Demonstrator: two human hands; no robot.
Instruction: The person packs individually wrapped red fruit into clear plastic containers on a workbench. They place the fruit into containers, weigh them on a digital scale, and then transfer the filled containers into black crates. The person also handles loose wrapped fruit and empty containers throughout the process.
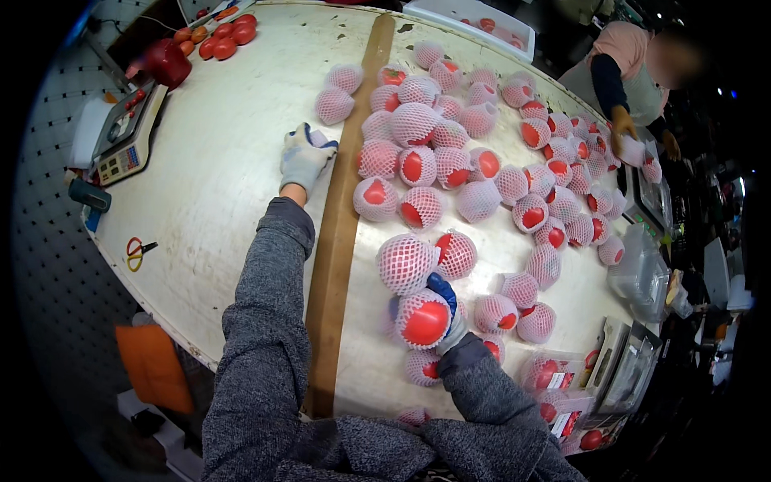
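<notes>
My right hand [451, 315], in a blue and white glove, grips a red tomato [426, 323] in a pink foam net, its bare red side showing upward. Another netted tomato [404, 263] lies just beyond it. On the left side of the wooden strip [331, 265], my left hand [305, 161] wears the same kind of glove. Its fingers curl around a pale pinkish piece [320, 138], mostly hidden, which I cannot make out. Two netted pieces [334, 106] lie just past those fingers. Several netted tomatoes [422, 165] cover the table right of the strip.
Loose tomatoes [224, 48] lie far left, near a scale [128, 138] and scissors [138, 253]. A white box [474, 24] stands at the back. Across the table a co-worker's gloved hand [623, 132] touches a netted piece. Clear plastic packs [554, 377] sit at the near right.
</notes>
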